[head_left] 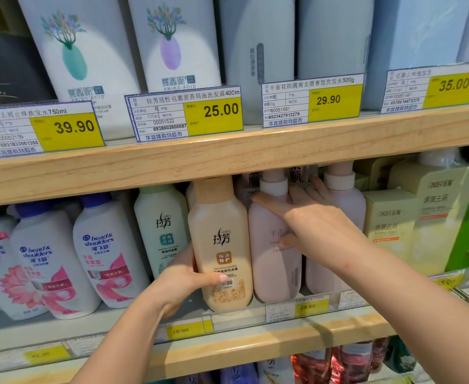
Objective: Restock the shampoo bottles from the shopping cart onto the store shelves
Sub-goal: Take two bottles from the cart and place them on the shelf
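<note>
A store aisle seen close up: light wooden shelves (227, 159) stacked one above another, each front edge carrying yellow price tags (214, 113). The peach shampoo bottle (222, 245) stands on the middle shelf, and everything else is placed from it. Its long axis runs up and down, leaning a little to the left at the top, cap up just under the shelf edge above, printed label facing the camera.

The left hand (183, 281) grips the bottle's lower half from the left, thumb curled across the front of the label, fingers hidden behind. Just right of the bottle stands a pink pump bottle (272, 261), touching or nearly touching it. The right hand (311, 217) lies flat against that pink bottle's shoulder, fingers straight and reaching toward the pump necks behind, gripping nothing. Left of the peach bottle stands a pale green bottle (164, 225), then white Head & Shoulders bottles (103, 250). Further right are olive-green boxed bottles (422, 217). Above it, tall grey-white bottles (172, 42) fill the upper shelf.
</note>
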Motion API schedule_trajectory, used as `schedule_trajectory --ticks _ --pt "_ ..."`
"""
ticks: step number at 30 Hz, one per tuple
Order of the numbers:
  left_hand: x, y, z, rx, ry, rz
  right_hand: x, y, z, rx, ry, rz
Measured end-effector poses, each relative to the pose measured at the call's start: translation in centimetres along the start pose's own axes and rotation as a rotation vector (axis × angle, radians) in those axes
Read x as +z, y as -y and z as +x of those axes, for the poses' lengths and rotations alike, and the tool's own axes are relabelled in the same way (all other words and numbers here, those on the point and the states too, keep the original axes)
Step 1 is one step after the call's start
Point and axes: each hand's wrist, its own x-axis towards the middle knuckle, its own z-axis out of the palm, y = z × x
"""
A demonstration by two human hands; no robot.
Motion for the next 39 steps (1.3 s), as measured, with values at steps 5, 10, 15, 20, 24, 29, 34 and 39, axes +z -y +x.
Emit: schedule_trajectory --ticks 5,10,15,20,24,29,34,39 --pt "0.3 0.0 -0.1 -0.009 -0.026 -0.017 0.3 0.1 -0.1 0.001 0.014 -0.032" --pt "0.1 0.1 -0.1 -0.069 -0.019 -0.043 1.0 0.4 -0.7 0.012 -0.04 -0.037" --pt "0.2 0.5 -0.1 -0.003 -0.004 -0.033 -0.2 2.0 -2.0 0.011 -0.172 -0.045" --pt "0.0 1.0 -0.4 0.032 0.0 0.009 1.0 3.2 -3.7 0.092 -0.405 -0.1" --pt "-0.1 1.1 -1.4 0.167 -0.153 0.032 2.2 4.7 -5.5 0.129 -0.329 -0.116" --pt "0.1 1.3 -4.4 0.37 -0.373 0.186 2.0 6.1 -7.3 0.072 -0.267 0.025" --pt "0.9 1.1 -7.7 0.433 -0.461 0.355 1.4 6.4 -9.3 0.033 -0.025 0.181" --pt "4.1 2.3 -13.7 0.304 -0.507 0.373 2.0 5.5 -13.3 -0.068 0.12 0.266"
